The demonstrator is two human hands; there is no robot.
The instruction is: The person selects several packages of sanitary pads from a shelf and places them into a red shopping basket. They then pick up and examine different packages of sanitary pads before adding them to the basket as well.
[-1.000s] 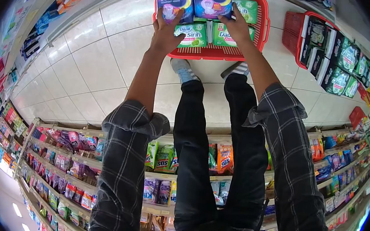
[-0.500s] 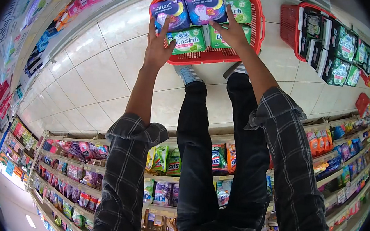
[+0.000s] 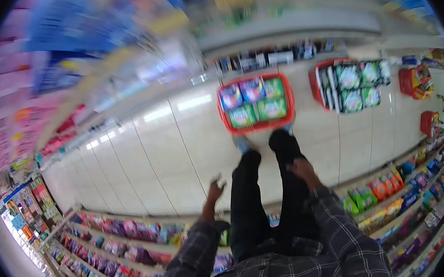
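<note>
A red basket (image 3: 225, 119) stands on the tiled floor just ahead of my feet, holding two purple-blue packs (image 3: 252, 90) and several green packs (image 3: 272, 109). My left hand (image 3: 216, 186) hangs over the floor left of my legs, away from the basket, with its fingers apart and nothing in it. Near my right thigh is my right hand (image 3: 301, 168), its fingers partly spread and blurred, with no object in it.
To the right a second red basket (image 3: 318, 89) is filled with dark green packs (image 3: 352, 101). Farther right stand two more red baskets (image 3: 406, 82) (image 3: 428, 124). Stocked shelves run behind me and along the left and front, blurred there.
Both hands have left the packs in the basket and drawn back toward my body. The view has shifted and tilted, so the basket appears smaller and farther away.
</note>
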